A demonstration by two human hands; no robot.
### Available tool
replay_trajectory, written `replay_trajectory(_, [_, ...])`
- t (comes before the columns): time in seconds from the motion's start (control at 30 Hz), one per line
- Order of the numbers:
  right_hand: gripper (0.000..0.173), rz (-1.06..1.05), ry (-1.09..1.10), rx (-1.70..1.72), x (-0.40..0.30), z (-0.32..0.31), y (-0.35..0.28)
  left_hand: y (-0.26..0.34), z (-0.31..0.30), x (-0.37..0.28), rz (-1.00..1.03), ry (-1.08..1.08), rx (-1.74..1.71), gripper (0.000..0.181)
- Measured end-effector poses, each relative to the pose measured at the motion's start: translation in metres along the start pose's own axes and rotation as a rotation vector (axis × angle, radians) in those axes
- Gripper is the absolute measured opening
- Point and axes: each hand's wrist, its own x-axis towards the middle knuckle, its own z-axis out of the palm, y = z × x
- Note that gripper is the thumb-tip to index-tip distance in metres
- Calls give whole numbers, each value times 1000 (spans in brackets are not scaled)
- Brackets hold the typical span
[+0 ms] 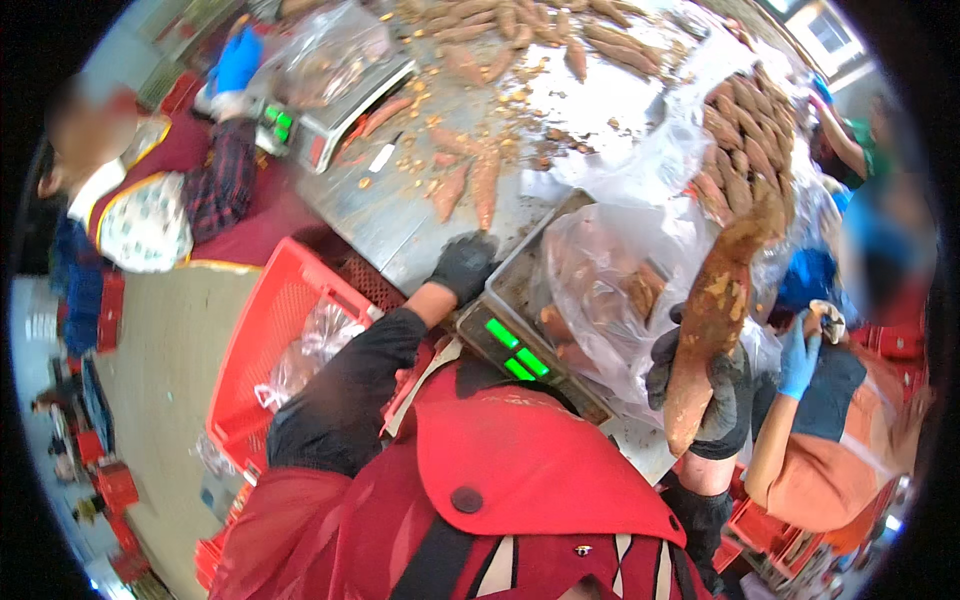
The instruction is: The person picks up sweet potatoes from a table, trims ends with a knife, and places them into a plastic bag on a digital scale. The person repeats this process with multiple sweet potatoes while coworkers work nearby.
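Note:
My right hand point(701, 382), in a dark glove, grips a long sweet potato point(712, 315) by its lower part, to the right of a digital scale point(517, 345). On the scale lies a clear plastic bag point(600, 240) with sweet potatoes inside. My left hand point(466, 264), gloved in black, rests on the metal table beside the scale's left corner; whether it holds anything is hidden. Just beyond it a sweet potato point(485, 184) lies among a few others. To the right a large plastic-lined heap of sweet potatoes point(750, 142) stands behind the held one.
A red crate point(255, 360) with filled plastic bags is at my left. A person in a maroon apron point(225, 217) works by another scale point(322, 135) at the upper left. Another with a blue-gloved hand point(800, 356) is close at my right. More sweet potatoes point(480, 22) lie across the table point(397, 247).

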Motion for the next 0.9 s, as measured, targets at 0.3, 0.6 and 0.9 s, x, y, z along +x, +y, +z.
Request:
replay_trajectory(0.3, [66,-98,52,192,-31,-35,-9,-17,4,11,274,-149,-87,26])
replay_trajectory(0.6, [70,-157,140,165,-71,-62,4,-34,-14,34,-167,-433,-102,33])
replay_trajectory(0.9, [57,72,-74,47,-51,-28,-2,89,-209,12,275,421,-370,24])
